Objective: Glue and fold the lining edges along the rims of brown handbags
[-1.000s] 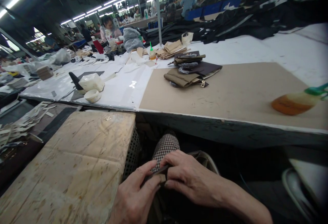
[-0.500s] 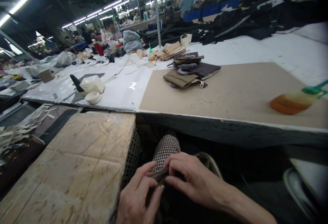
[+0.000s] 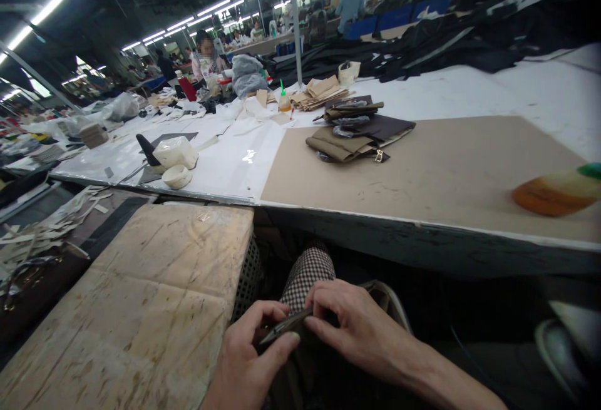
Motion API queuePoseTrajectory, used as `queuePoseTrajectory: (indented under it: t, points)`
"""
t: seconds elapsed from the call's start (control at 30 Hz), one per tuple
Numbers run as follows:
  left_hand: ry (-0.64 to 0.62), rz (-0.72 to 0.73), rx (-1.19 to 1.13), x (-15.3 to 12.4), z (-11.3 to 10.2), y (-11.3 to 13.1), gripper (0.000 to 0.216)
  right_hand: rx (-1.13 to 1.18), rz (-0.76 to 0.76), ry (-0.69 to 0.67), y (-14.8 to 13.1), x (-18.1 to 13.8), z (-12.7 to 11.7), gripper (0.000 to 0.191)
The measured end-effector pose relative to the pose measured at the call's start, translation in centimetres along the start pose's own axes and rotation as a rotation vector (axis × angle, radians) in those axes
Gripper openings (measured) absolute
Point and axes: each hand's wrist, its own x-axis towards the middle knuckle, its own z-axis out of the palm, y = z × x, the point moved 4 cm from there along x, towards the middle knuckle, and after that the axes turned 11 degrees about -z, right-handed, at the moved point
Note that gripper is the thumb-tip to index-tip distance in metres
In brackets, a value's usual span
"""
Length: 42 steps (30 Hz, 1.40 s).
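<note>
Low over my lap, my left hand [image 3: 246, 350] pinches the left end of a dark brown folded strip of material [image 3: 287, 326] between thumb and fingers. My right hand [image 3: 345, 316] grips the other end of the strip, its thumb and fingertips pressed together. The strip's near edge faces up, and its lower part is lost in shadow. Beyond both hands, on a tan board [image 3: 451, 178], lies a stack of brown and olive folded pieces [image 3: 345, 141] with a gold-coloured metal pull [image 3: 379, 155] at one corner.
At left stands a stained, paper-covered block [image 3: 154, 278] beside a dark basket [image 3: 246, 275]. A bottle of amber liquid [image 3: 547, 196] lies tilted at right. The white table holds a white tub [image 3: 176, 152], a tape roll [image 3: 177, 176] and a green-tipped bottle [image 3: 284, 101]. People work farther back.
My left hand has turned and its fingers have shifted, so more of the strip's edge shows. The view has moved slightly left.
</note>
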Motion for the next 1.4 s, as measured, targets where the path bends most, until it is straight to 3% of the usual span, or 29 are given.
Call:
queuePoseTrajectory:
  t: [0.2, 0.5, 0.7, 0.97, 1.4]
  points:
    - [-0.081, -0.071, -0.029, 0.4, -0.5, 0.5, 0.012, 0.000, 0.003, 0.002, 0.0, 0.0, 0.0, 0.020]
    - [-0.053, -0.135, -0.089, 0.4, 0.0, -0.4, 0.014, 0.021, -0.003, -0.010, 0.4, 0.3, 0.1, 0.019]
    - [0.011, -0.117, -0.168, 0.4, 0.2, -1.4, 0.020, 0.049, -0.089, -0.051, 0.7, -0.7, -1.4, 0.009]
    - [0.049, -0.111, -0.226, 0.7, 0.1, -2.3, 0.026, 0.087, 0.047, 0.056, 3.4, -2.6, -3.5, 0.014]
    - [-0.019, -0.151, -0.216, 1.0, 0.3, -2.2, 0.027, -0.087, 0.054, 0.040, 4.1, -2.5, -2.5, 0.011]
